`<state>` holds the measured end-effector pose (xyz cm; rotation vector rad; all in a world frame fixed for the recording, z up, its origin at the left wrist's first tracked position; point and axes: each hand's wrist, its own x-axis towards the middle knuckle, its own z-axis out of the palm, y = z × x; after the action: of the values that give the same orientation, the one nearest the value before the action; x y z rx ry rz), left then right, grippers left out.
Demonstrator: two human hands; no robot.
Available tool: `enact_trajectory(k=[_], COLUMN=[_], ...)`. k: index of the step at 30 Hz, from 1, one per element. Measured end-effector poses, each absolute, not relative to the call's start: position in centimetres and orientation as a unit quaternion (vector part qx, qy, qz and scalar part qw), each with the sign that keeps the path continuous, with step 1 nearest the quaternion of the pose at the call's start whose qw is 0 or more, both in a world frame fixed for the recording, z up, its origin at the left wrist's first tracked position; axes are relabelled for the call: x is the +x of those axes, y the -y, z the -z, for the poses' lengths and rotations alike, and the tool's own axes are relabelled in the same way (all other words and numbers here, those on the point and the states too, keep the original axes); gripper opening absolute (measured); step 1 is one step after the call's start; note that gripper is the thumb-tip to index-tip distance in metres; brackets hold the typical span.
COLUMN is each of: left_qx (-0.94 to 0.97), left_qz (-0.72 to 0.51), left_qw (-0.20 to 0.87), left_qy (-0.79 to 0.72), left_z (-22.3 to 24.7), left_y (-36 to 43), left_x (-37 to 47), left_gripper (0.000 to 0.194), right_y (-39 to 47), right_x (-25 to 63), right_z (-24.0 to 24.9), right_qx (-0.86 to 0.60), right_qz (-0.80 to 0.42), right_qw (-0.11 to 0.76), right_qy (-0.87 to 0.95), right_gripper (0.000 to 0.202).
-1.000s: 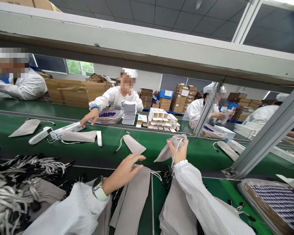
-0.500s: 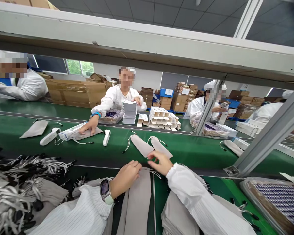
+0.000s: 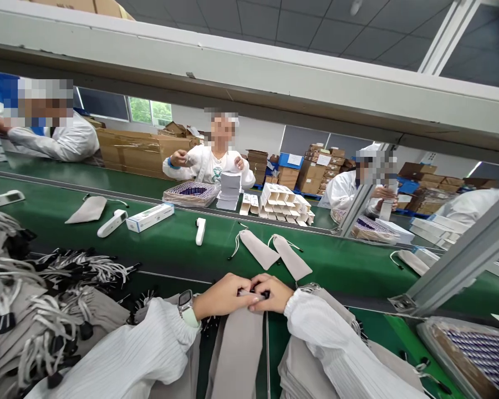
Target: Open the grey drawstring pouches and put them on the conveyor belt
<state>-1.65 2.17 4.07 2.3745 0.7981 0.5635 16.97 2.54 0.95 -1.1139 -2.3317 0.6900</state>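
Note:
Both of my hands meet at the top end of a long grey drawstring pouch (image 3: 239,354) that lies on the bench in front of me. My left hand (image 3: 220,296) has its fingers closed on the pouch's mouth, thumb on top. From the other side, my right hand (image 3: 274,293) pinches the same end, and the fingertips of both hands nearly touch. The cord there is mostly hidden by my fingers. On the green belt just beyond lie two grey pouches, one on the left (image 3: 258,249) and one on the right (image 3: 291,258), with white cords.
Heaped pouches with white cords (image 3: 20,310) fill the left; a pouch stack (image 3: 303,368) lies under my right forearm. White handheld devices (image 3: 200,231) and a box (image 3: 150,217) rest on the belt. A metal post (image 3: 453,260) and wrapped tray (image 3: 474,349) stand right. Co-workers sit opposite.
My hands have come together and closed on the pouch's end. The co-worker opposite has drawn an arm back from the belt, and the pouch under that hand is gone from there.

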Motion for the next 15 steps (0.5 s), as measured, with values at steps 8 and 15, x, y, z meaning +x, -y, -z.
enact_trajectory(k=[8, 15], left_qx=[0.858, 0.864], left_qz=[-0.277, -0.297], left_qw=[0.327, 0.310], left_qy=[-0.282, -0.264], left_z=[-4.1, -2.2], left_y=[-2.1, -1.9], left_x=[-2.1, -1.8], left_gripper=[0.022, 0.015], right_y=[-2.9, -10.7], right_x=[17.0, 7.0], right_z=[-4.4, -5.4], right_qx=[-0.402, -0.538], right_qz=[-0.407, -0.258], right_qw=[0.400, 0.187], right_qy=[0.716, 0.780], right_gripper=[0.026, 0.037])
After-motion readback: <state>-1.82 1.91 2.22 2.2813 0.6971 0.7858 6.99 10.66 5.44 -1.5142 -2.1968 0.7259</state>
